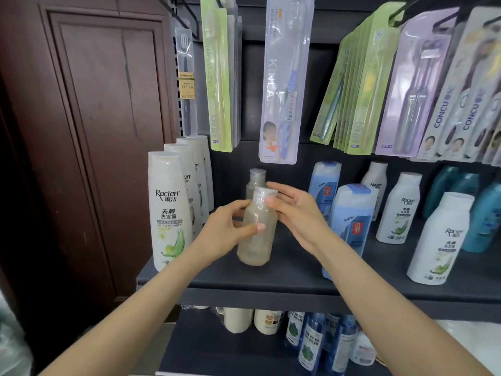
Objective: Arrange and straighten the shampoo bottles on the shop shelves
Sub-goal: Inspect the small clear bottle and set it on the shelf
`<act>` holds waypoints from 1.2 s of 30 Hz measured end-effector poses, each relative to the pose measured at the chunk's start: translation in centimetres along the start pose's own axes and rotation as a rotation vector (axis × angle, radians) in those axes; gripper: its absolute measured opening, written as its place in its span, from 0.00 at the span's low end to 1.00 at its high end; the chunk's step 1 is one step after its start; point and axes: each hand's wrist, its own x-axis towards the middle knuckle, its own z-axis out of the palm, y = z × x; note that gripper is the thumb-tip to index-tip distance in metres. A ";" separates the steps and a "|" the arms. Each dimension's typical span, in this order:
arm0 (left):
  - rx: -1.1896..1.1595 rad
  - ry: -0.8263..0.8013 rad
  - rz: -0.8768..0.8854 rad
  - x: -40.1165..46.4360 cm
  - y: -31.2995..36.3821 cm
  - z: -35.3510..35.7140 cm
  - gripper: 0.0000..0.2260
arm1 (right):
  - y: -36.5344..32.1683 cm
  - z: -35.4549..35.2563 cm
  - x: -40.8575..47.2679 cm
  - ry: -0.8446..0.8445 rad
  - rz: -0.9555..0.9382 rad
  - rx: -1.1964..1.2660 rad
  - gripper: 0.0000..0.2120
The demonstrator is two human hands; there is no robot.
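A pale translucent bottle [256, 240] with a clear cap stands upright near the front of the dark shelf [271, 278]. My left hand [226, 230] grips its body from the left, thumb across the front. My right hand [294, 210] holds its neck and shoulder from the right. A second bottle of the same kind [255, 180] stands right behind it. To the left runs a front-to-back row of white Raclen shampoo bottles [169, 210]. To the right stand blue bottles [349, 223], more white Raclen bottles [440, 240] and teal bottles [485, 213].
Packaged toothbrushes [284, 77] hang on hooks just above the bottles. A dark brown wooden door [89, 131] borders the shelf on the left. The lower shelf holds cream bottles [252, 320] and blue bottles [314, 346].
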 end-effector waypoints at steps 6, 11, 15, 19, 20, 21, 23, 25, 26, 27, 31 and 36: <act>0.094 0.318 0.034 1.1 -0.7 1.3 0.24 | 0.5 0.6 1.8 0.098 -0.053 -0.340 0.21; 0.099 0.363 0.033 2.1 -2.0 2.3 0.24 | 1.4 1.0 2.8 0.130 -0.066 -0.343 0.21; 0.079 0.374 0.013 2.7 -2.7 2.6 0.24 | 2.0 1.3 3.2 0.157 -0.078 -0.396 0.20; 0.034 0.361 -0.012 2.9 -2.9 2.9 0.24 | 2.1 1.5 3.5 0.176 -0.101 -0.454 0.20; 0.032 0.355 -0.015 3.0 -3.0 3.0 0.24 | 2.2 1.4 3.6 0.179 -0.108 -0.466 0.20; 0.034 0.348 -0.019 3.2 -3.1 3.0 0.24 | 2.2 1.4 3.6 0.183 -0.116 -0.475 0.19; 0.045 0.337 -0.029 3.5 -3.2 3.2 0.24 | 2.4 1.3 3.7 0.197 -0.130 -0.488 0.18; 0.047 0.329 -0.029 3.9 -3.3 3.3 0.24 | 2.5 1.2 3.9 0.216 -0.128 -0.497 0.18; 0.045 0.325 -0.026 4.1 -3.3 3.4 0.24 | 2.6 1.1 4.0 0.223 -0.123 -0.498 0.19; 0.046 0.322 -0.025 4.2 -3.3 3.4 0.24 | 2.7 1.1 4.1 0.227 -0.122 -0.496 0.19; 0.049 0.290 -0.049 4.6 -3.5 3.1 0.24 | 3.1 1.1 4.4 0.226 -0.131 -0.486 0.19; -0.068 0.259 -0.095 4.9 -2.7 1.7 0.25 | 4.0 0.3 5.1 0.205 -0.124 -0.404 0.16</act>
